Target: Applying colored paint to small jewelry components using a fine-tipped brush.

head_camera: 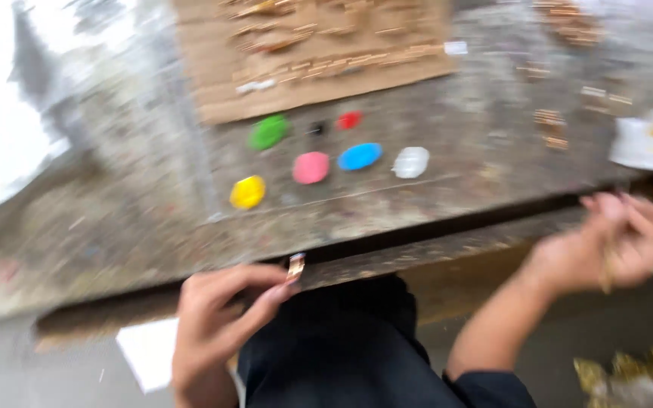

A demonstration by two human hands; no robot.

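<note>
My left hand (pixel 217 321) pinches a small tan wooden piece (pixel 295 267) between thumb and fingertip, just below the front edge of the worn workbench (pixel 115 234). My right hand (pixel 614 242) is at the right, blurred by motion, with its fingers closed around a thin stick-like thing (pixel 608 268); what that is I cannot tell. On the bench ahead lie several paint blobs: green (pixel 268 131), yellow (pixel 248 192), pink (pixel 311 167), blue (pixel 360 156), white (pixel 411 162), red (pixel 349 119) and a small black one (pixel 317 128).
A brown cardboard sheet (pixel 221 68) covered with small wooden sticks lies at the back of the bench. More stick bundles (pixel 549 119) sit at the right, by a white paper (pixel 648 143). A white sheet (pixel 149 351) lies on the floor. My dark-clothed lap (pixel 341 347) fills the bottom centre.
</note>
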